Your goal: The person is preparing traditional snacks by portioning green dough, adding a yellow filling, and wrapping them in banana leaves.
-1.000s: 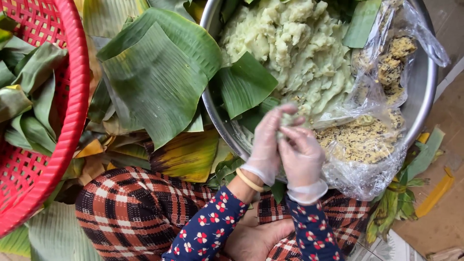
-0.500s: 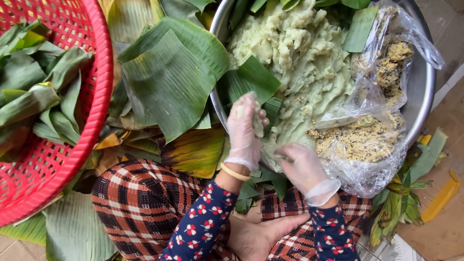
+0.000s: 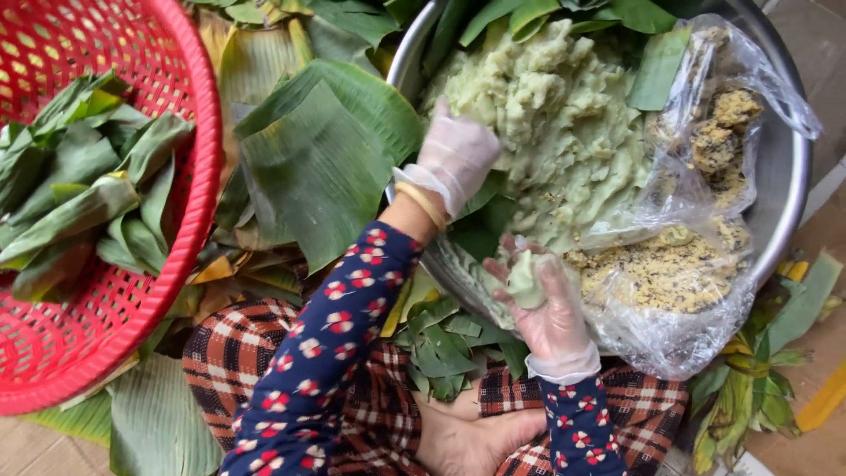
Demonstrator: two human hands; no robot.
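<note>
My right hand [image 3: 548, 304], in a thin clear glove, is cupped palm up with a small flattened lump of pale green dough [image 3: 526, 279] resting in it. My left hand [image 3: 457, 154], also gloved, reaches into the big metal bowl [image 3: 782, 167] and presses on the large mass of green dough [image 3: 564, 132]; whether it grips any dough is hidden. A clear plastic bag [image 3: 679, 264] of crumbly yellow-brown filling lies in the bowl's right side, close to my right hand.
A red plastic basket [image 3: 189, 185] at the left holds several leaf-wrapped parcels [image 3: 84, 203]. Large banana leaves [image 3: 322, 159] lie between basket and bowl. Small leaf pieces [image 3: 445, 344] rest on my checked lap. Leaf scraps [image 3: 758, 388] lie at the lower right.
My hands, joined around the small dough lump a second ago, have parted. The left hand moved up into the dough mass; the right stays low with the lump on its palm.
</note>
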